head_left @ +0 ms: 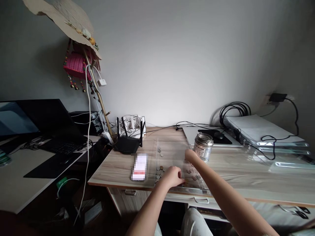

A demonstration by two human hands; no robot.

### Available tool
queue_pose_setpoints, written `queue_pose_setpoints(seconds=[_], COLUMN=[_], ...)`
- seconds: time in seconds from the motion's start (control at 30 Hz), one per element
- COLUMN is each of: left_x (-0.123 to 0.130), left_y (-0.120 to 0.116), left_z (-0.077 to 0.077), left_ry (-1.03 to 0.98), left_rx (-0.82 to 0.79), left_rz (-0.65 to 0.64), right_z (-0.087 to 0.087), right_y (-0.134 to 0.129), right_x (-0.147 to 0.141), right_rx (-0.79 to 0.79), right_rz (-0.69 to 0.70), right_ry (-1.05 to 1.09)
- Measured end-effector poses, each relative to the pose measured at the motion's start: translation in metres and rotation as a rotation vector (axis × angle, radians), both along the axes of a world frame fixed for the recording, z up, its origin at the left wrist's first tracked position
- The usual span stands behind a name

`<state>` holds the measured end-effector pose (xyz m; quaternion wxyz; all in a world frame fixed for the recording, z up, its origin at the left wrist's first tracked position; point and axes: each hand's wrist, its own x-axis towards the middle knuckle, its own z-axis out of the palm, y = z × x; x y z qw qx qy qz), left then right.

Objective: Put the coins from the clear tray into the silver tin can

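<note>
Both bare forearms reach forward, left hand [173, 177] curled, fingers down, right hand [190, 155] stretched farther.

Black router [128, 141] with antennas sitting far left on the wooden worktop [246, 170], phone [139, 167] lying screen-up nearer. Mouse [219, 135] resting on a black pad [225, 139] at the far side. Flat grey devices [261, 129] stacking at the right with black cables [233, 109] coiling behind. Laptop [49, 127] standing open on the left desk [14, 183]. Straw hat [64, 16] and pink basket [73, 65] hanging above.
</note>
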<state>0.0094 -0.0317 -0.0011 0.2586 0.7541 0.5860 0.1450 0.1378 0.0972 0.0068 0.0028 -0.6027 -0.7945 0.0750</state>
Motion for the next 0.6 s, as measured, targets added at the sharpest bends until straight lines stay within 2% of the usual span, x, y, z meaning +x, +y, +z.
queue_pose_setpoints(seconds=[0.07,0.13,0.23,0.3,0.37,0.47,0.6], left_x=[0.0,0.0,0.001,0.002,0.003,0.004,0.004], left_y=[0.0,0.0,-0.001,-0.002,-0.002,-0.002,-0.004], left_z=[-0.001,-0.001,0.0,0.0,-0.001,-0.002,0.0], left_ry=[-0.004,-0.008,-0.009,-0.004,0.004,0.017,0.034], left_rx=[0.002,0.001,0.003,0.006,0.01,0.021,0.015], left_rz=[-0.004,-0.006,0.003,0.013,0.025,0.042,0.041], right_z=[0.009,0.028,0.072,0.101,0.121,0.127,0.115], right_y=[-0.01,-0.019,-0.022,-0.016,-0.005,0.01,0.021], right_x=[0.004,0.016,0.05,0.078,0.101,0.118,0.119], right_rx=[0.023,0.112,0.398,0.543,0.484,0.287,0.277], right_rz=[-0.047,-0.039,0.019,-0.056,-0.116,-0.096,-0.122], right_ry=[-0.015,0.028,0.212,0.264,0.189,0.06,0.063])
